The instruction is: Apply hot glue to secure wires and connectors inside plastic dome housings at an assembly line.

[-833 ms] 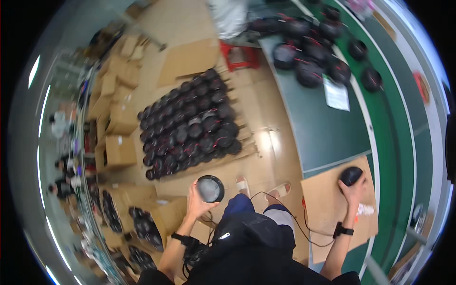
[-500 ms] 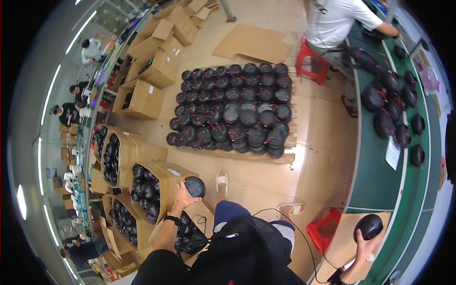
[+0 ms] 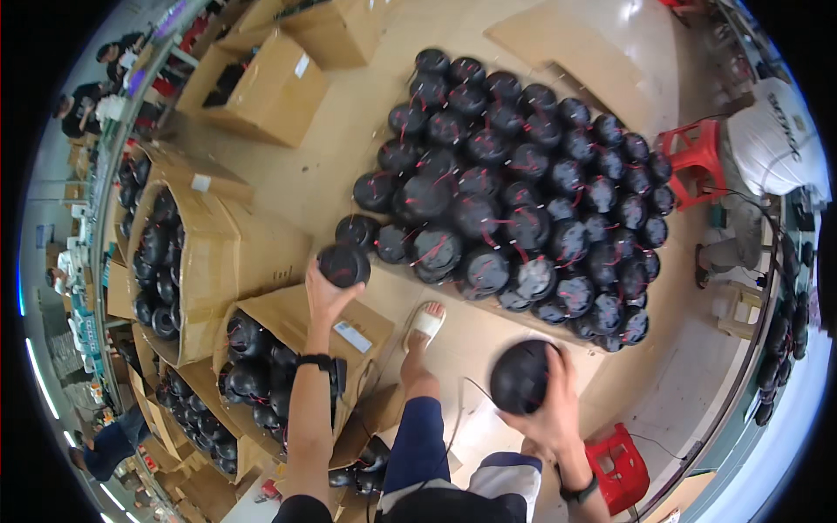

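My left hand (image 3: 326, 302) is closed around a round black plastic housing (image 3: 343, 264), held out just short of the stack's near left corner. Gripped in my right hand (image 3: 553, 411) is a second round black housing (image 3: 516, 378), smooth and slightly blurred, in front of the stack's near edge. Rows of similar black housings (image 3: 480, 202) with short red wires fill the floor ahead, piled closely together. What the stack rests on is mostly hidden.
Open cardboard boxes (image 3: 264, 228) full of black housings stand at my left. A flat cardboard sheet (image 3: 580, 54) lies beyond the stack. Red stools (image 3: 621, 471) and a seated person (image 3: 772, 139) are on the right, beside a long workbench (image 3: 741, 383). A thin cable crosses near my legs.
My right hand has lifted its housing off the bench board and brought it left over the floor. My left hand has moved forward with its housing. The view has turned and come nearer the stack.
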### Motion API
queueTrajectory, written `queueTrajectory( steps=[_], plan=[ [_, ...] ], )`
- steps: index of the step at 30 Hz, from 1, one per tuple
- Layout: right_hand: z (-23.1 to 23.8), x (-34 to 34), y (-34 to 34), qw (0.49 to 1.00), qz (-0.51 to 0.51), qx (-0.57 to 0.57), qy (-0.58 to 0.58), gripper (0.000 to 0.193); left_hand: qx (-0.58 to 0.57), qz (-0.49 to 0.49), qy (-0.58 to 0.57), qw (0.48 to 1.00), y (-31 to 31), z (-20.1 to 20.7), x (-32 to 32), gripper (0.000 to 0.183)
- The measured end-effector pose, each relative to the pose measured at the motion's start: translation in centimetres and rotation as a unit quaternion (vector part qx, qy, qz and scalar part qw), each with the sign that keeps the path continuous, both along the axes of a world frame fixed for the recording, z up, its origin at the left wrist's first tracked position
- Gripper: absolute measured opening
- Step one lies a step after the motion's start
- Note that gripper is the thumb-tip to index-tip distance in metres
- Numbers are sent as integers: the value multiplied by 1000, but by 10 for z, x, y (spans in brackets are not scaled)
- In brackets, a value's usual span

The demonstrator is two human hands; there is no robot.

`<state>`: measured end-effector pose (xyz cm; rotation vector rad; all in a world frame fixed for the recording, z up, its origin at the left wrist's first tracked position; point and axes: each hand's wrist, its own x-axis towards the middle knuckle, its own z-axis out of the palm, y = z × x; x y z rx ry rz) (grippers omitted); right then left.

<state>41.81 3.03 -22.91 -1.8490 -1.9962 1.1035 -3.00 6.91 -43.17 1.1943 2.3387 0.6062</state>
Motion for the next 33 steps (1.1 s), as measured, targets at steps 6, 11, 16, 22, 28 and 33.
queueTrajectory(
  steps=[6,11,16,22,28,33],
  plan=[
    [-159,-255,132,977,142,147,62,106,19,-65,-32,997,85,-81,-82,121],
    [-244,-354,178,980,121,156,-30,111,-15,-75,-67,995,115,-124,-122,123],
    [-291,-367,200,976,127,84,-155,118,-42,-117,-62,990,137,-138,-129,125],
    [-317,-360,202,976,123,54,-171,119,-57,-177,-85,979,155,-146,-128,123],
    [-324,-359,199,977,120,67,-165,118,-56,-197,-112,972,156,-151,-133,122],
    [-332,-358,189,978,108,80,-160,119,-32,-232,-89,968,153,-154,-134,123]
  ],
)
